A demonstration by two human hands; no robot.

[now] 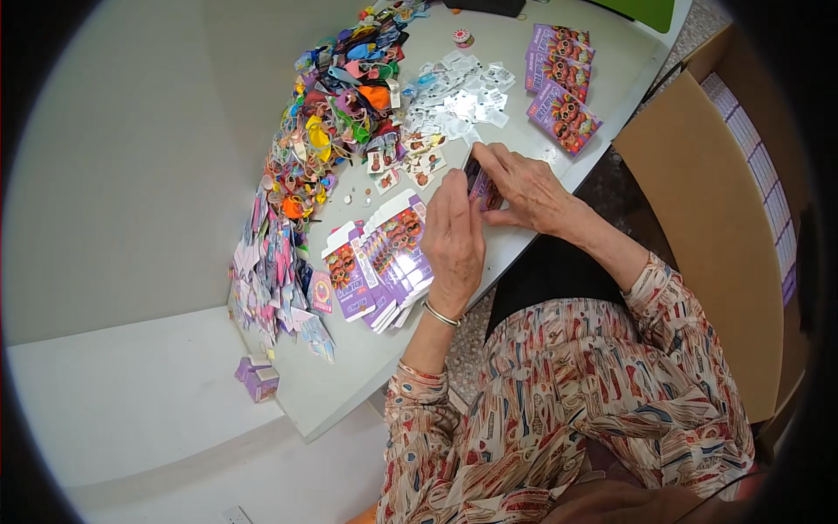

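Purple box [483, 185] is up between both hands, over the near edge of the surface [345, 393]. Narrow side showing, dark and reddish print; fingers cover most of it. Right hand [528, 188] clamped on it, thumb and fingers. Left hand [456, 240] laid along its left side; can't tell from here if that thumb grips too.

Around it: stack of flat printed cartons [397, 253], purple with white flaps, just left of the left hand. Small picture cards [421, 163] and a loose spread of white slips [463, 103] crowd the area past the fingertips. Long heap of mixed colored trinkets [323, 135] behind, pastel packets [272, 271] at its near end. Three purple boxes overlap [566, 118] at the right. Big open cardboard carton [698, 218] stands off the right edge.
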